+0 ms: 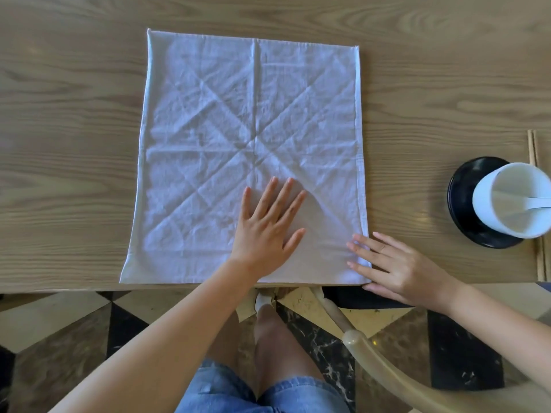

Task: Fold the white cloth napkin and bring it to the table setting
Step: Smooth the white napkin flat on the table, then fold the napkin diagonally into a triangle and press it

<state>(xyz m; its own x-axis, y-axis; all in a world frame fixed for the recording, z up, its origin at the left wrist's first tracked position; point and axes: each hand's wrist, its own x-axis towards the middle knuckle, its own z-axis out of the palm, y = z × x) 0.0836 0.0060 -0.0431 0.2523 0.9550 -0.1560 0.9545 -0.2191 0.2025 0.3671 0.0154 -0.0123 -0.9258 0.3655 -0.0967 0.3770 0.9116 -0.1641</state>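
The white cloth napkin point(226, 120) lies spread flat and square on the wooden table point(68, 120), marked with diagonal and cross creases. Its near edge runs along the table's front edge. My left hand point(267, 231) rests palm down on the napkin's near middle, fingers spread. My right hand point(396, 266) lies flat with spread fingers at the napkin's near right corner, fingertips on the cloth and palm on the table edge. Neither hand grips anything.
At the right stand a black saucer point(465, 201) with a white cup point(512, 201) holding a white spoon point(533, 202), and wooden chopsticks point(533, 150) beside them. A wooden chair's back point(375, 359) curves below the table at the right. My legs and a tiled floor show below.
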